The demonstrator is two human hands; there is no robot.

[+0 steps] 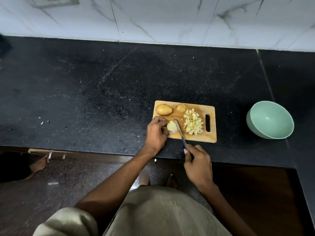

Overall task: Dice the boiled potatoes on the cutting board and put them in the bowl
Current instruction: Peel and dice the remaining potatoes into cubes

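Two potatoes [164, 109] wait whole at the board's [196, 136] far edge beside a heap of dice [193, 123] while the left hand [156, 132] pins a half potato [171, 127] and the right hand [198, 165] grips the knife [180, 133], slicing next, the bowl [270, 120] apart and seemingly unfilled.

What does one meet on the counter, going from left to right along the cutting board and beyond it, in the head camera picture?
Left hand holding a potato piece → knife blade → pile of diced potato → handle slot of the cutting board → bare black counter → green bowl.
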